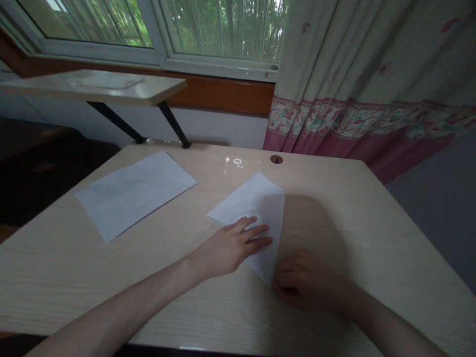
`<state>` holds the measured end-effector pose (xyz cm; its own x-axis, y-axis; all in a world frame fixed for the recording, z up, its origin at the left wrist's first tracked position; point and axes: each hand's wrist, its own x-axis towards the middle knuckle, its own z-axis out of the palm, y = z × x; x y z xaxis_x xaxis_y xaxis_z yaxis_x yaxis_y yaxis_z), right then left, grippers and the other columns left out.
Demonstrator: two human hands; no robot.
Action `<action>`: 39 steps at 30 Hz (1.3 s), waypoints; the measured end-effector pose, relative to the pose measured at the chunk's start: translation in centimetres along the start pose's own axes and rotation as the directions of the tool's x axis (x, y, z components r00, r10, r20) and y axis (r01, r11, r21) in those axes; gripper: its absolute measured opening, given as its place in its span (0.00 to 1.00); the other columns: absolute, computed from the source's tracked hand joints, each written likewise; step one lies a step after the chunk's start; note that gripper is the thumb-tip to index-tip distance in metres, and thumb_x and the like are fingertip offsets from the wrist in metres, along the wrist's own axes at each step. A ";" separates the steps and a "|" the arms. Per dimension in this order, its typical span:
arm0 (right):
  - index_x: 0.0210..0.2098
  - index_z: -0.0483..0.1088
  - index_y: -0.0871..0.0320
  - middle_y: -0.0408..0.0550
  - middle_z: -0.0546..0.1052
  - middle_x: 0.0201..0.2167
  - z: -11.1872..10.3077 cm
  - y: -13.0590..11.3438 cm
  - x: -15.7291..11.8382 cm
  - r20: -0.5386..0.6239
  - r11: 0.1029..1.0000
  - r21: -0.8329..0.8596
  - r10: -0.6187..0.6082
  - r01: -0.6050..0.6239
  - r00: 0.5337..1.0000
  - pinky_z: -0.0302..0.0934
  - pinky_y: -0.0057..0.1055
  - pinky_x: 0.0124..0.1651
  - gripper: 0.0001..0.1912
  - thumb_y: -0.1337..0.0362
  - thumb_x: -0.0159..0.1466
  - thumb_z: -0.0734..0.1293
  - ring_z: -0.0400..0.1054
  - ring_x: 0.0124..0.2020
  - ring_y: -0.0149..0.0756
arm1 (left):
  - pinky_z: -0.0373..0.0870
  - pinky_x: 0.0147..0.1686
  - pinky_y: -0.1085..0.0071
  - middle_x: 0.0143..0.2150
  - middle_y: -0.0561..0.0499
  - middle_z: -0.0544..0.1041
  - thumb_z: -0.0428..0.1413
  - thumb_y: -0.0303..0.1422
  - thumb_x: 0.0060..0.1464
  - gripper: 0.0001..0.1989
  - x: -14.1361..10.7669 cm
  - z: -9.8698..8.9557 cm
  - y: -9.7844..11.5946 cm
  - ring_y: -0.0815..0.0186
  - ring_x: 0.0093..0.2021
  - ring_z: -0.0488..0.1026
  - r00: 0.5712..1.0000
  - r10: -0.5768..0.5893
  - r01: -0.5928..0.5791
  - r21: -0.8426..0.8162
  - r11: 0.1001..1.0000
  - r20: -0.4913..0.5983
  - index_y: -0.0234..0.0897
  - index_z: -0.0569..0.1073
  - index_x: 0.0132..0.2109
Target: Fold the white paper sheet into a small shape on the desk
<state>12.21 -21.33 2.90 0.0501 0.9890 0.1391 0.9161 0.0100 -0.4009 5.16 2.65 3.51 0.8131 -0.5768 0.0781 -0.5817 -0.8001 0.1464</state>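
Note:
A folded sheet of white paper (266, 203) lies on the table, its pointed end toward me and a crease near its far corner. My left hand (238, 244) rests palm down across its lower left part, fingers spread and pressing on it. At the near right, my right hand (297, 277) is closed, with its fingers curled and its thumb side against the sheet's near tip. Whether the tip is pinched between those fingers is hidden in shadow.
More white paper (137, 193) lies flat on the pale wood-grain table (178, 307) to the left. A raised shelf (159, 89) on black legs stands at the back left. A round cable cap (276, 159) sits near the far edge, before a curtain (334, 119).

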 end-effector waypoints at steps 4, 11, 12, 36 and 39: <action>0.20 0.61 0.56 0.40 0.66 0.18 -0.2 0.7 0.1 -0.241 0.996 0.090 0.016 0.006 0.970 0.47 0.29 0.26 0.18 0.69 0.67 0.58 0.59 0.20 0.28 | 0.58 0.63 0.52 0.68 0.47 0.58 0.49 0.30 0.65 0.20 0.1 -0.2 -0.1 0.50 0.68 0.52 0.999 0.003 -0.004 -0.027 1.000 -0.046 0.41 0.66 0.62; 0.21 0.59 0.55 0.40 0.64 0.18 -0.6 2.6 0.4 -0.582 0.987 -0.046 0.097 -0.152 0.807 0.49 0.29 0.25 0.18 0.70 0.68 0.60 0.56 0.20 0.29 | 0.52 0.64 0.45 0.64 0.45 0.65 0.54 0.43 0.62 0.16 -0.1 0.4 -1.7 0.51 0.65 0.60 0.983 0.006 -0.025 -0.102 0.994 -0.185 0.45 0.75 0.53; 0.22 0.60 0.55 0.40 0.65 0.19 -0.7 2.7 0.6 -0.585 0.984 -0.038 0.118 -0.172 0.802 0.51 0.28 0.26 0.17 0.70 0.68 0.60 0.58 0.21 0.30 | 0.51 0.64 0.44 0.64 0.45 0.65 0.56 0.44 0.61 0.16 -0.2 0.5 -1.8 0.51 0.64 0.61 0.980 0.003 -0.025 -0.107 0.994 -0.199 0.45 0.76 0.52; 0.65 0.55 0.55 0.50 0.67 0.61 -0.2 2.9 1.6 -0.460 0.823 -0.435 0.145 -0.364 0.876 0.32 0.57 0.65 0.25 0.69 0.69 0.56 0.48 0.66 0.49 | 0.71 0.54 0.60 0.60 0.39 0.63 0.45 0.25 0.63 0.18 0.4 0.8 0.2 0.59 0.58 0.67 0.930 -0.272 0.110 -0.518 0.848 -0.247 0.38 0.57 0.59; 0.59 0.63 0.54 0.49 0.76 0.50 -0.5 3.0 1.2 -0.548 0.835 -0.402 0.110 -0.377 0.829 0.36 0.54 0.65 0.20 0.66 0.68 0.60 0.59 0.57 0.46 | 0.72 0.54 0.60 0.60 0.39 0.64 0.47 0.26 0.62 0.19 0.4 0.8 0.1 0.58 0.57 0.68 0.950 -0.238 0.137 -0.412 0.901 -0.204 0.36 0.60 0.59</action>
<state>15.22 -20.21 2.25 0.3605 0.7402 0.5676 0.9056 -0.4235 -0.0228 5.37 2.19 2.81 0.9151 -0.3237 0.2406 -0.4033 -0.7319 0.5493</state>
